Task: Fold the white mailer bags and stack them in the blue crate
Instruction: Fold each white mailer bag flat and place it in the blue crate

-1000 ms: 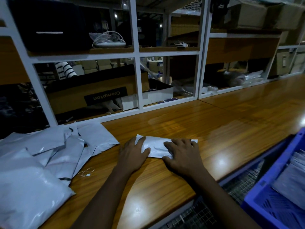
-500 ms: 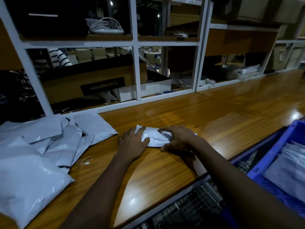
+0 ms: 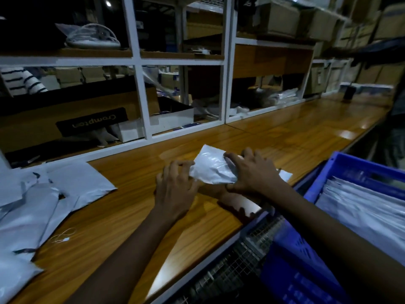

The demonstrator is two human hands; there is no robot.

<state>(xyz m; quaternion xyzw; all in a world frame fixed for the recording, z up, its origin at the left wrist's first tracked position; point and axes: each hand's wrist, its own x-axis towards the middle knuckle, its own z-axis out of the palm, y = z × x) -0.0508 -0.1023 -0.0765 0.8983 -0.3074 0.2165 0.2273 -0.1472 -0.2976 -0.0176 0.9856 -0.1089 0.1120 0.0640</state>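
Observation:
A folded white mailer bag (image 3: 211,166) is tilted up off the wooden counter (image 3: 140,218) at the centre. My right hand (image 3: 252,172) grips its right end, fingers curled over the top and thumb beneath. My left hand (image 3: 175,187) touches the bag's left edge with its fingertips, fingers loosely bent. A pile of unfolded white mailer bags (image 3: 43,194) lies on the counter at the left. The blue crate (image 3: 324,255) stands at the lower right, below the counter's edge, with folded white bags (image 3: 368,213) stacked inside.
White-framed shelves (image 3: 140,84) with cardboard boxes run along the back of the counter. A wire mesh rack (image 3: 230,270) sits under the counter's front edge beside the crate. A small loop of white string (image 3: 63,235) lies on the wood. A person's striped sleeve (image 3: 22,81) shows behind the shelves.
The folded bag lay flat under both hands; my right hand has gripped it and lifted it, moving it rightward toward the crate. My left hand now only touches its left edge.

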